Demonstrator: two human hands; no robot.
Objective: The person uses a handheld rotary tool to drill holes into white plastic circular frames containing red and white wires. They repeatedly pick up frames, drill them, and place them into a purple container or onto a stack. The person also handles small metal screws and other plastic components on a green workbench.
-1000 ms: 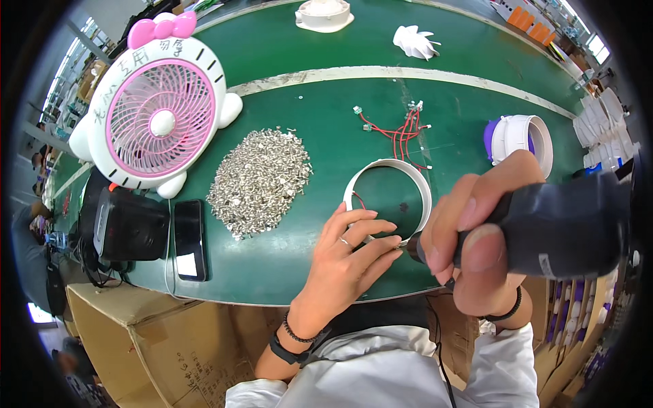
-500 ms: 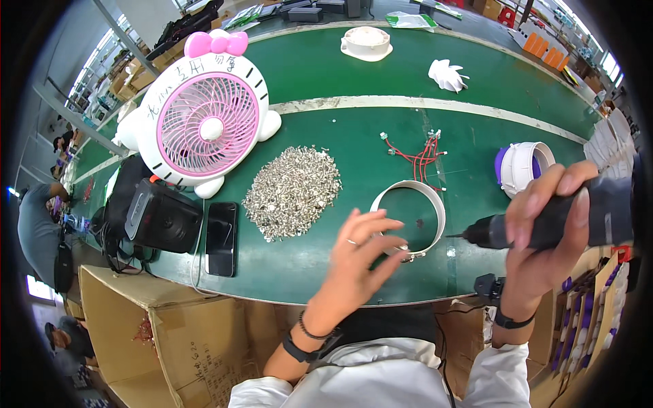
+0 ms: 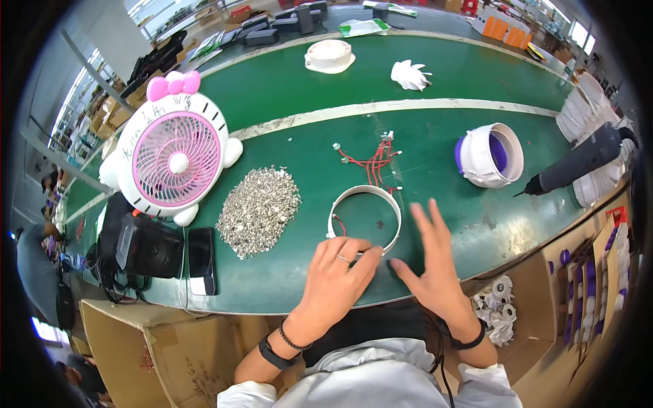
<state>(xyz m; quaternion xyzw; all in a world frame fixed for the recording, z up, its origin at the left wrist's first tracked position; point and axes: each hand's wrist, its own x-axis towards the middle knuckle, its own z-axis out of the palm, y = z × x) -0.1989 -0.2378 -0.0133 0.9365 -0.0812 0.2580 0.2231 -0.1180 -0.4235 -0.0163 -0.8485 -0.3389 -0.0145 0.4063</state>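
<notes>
Downward head-worn fisheye view

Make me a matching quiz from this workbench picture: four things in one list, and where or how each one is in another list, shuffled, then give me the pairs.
Things
1. White ring
2. Pile of small metal pieces
3. Wires
4. Black powered screwdriver

Places and states
A. Red, with pale connectors at the ends
B. Over at the right, tip toward the left, held by neither hand
C. With the left hand at its near edge
D. Silvery, heaped just right of the pink and white fan

Pairs: 1-C, 2-D, 3-A, 4-B
</notes>
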